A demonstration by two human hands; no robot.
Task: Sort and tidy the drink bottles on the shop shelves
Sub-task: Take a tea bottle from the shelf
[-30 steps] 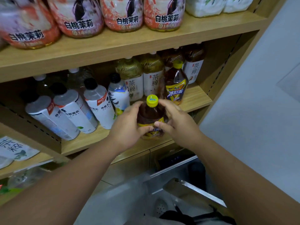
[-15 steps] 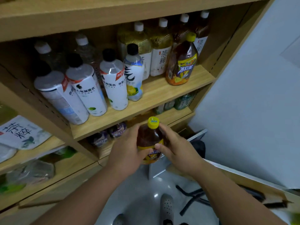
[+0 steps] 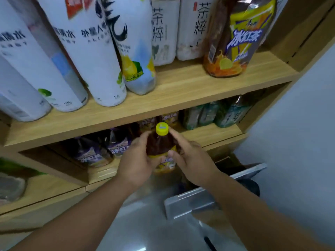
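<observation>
Both hands clasp the dark iced-tea bottle (image 3: 159,144) upright between them. The left hand (image 3: 137,164) curls round its left side and the right hand (image 3: 193,161) round its right, thumb on the yellow label, while the yellow cap (image 3: 162,128) stands clear just above the fingertips. Just beyond the grip, on the lower shelf (image 3: 208,135), purple-labelled bottles (image 3: 116,144) stand left of the left hand and green bottles (image 3: 226,115) up to the right; above the grip, the upper shelf (image 3: 181,91) carries another iced-tea bottle (image 3: 233,42).
</observation>
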